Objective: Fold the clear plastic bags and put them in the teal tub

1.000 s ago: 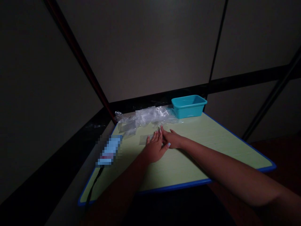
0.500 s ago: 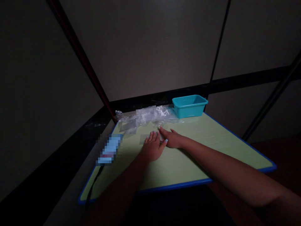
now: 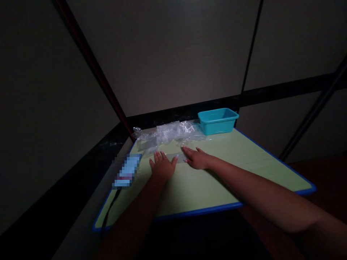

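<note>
A small clear plastic piece (image 3: 179, 157) lies flat on the light green table (image 3: 217, 184), between my two hands. My left hand (image 3: 163, 167) rests on its left end with the fingers spread. At its right end is my right hand (image 3: 197, 159), palm down, fingers stretched out and thumb apart. Just beyond my hands, crumpled clear plastic bags (image 3: 173, 133) are heaped along the table's far side.
A turquoise plastic basket (image 3: 218, 126) stands at the far right corner of the table. On the left edge lies a blurred-out, light blue flat object (image 3: 127, 171) with a dark cord hanging from it. Walls rise behind and at left.
My left hand has moved left, away from my right hand, and more of the clear plastic piece shows between them. My right hand has hardly moved.
</note>
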`<state>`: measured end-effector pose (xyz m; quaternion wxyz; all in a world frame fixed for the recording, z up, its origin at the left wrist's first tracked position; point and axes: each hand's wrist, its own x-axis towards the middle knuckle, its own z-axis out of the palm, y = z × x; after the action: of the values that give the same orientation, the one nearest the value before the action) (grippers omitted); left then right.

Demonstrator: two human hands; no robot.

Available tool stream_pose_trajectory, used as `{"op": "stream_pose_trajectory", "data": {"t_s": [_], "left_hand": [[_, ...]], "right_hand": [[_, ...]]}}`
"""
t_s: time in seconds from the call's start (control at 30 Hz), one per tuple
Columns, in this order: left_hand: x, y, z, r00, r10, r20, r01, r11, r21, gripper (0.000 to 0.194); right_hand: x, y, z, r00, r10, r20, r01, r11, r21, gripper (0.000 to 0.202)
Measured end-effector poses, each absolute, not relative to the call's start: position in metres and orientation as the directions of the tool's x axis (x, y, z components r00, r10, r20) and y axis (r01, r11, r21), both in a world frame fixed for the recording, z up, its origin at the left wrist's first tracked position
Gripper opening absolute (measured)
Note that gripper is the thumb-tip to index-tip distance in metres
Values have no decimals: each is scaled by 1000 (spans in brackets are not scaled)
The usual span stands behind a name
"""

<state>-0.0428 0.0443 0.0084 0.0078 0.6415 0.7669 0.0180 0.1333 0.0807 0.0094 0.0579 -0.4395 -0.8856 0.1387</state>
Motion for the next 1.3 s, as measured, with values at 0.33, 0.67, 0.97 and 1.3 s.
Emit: {"op": "stream_pose_trajectory", "data": {"t_s": [0.33, 0.67, 0.97, 1.3], "left_hand": [[-23, 35, 13, 380, 925, 4, 918, -378, 123, 64], [-43, 45, 9, -183, 983, -18, 983, 183, -5, 81], [-47, 44, 10, -139, 990, -27, 990, 139, 10, 78], [-36, 35, 17, 279, 956, 89, 956, -285, 70, 61]], "right_hand": [[135, 80, 11, -624, 781, -30, 752, 591, -291, 72], [133, 79, 12, -608, 793, -33, 762, 571, -305, 70], [133, 77, 15, -603, 797, -38, 767, 566, -302, 69], [134, 79, 11, -615, 789, -12, 757, 586, -291, 70]]}}
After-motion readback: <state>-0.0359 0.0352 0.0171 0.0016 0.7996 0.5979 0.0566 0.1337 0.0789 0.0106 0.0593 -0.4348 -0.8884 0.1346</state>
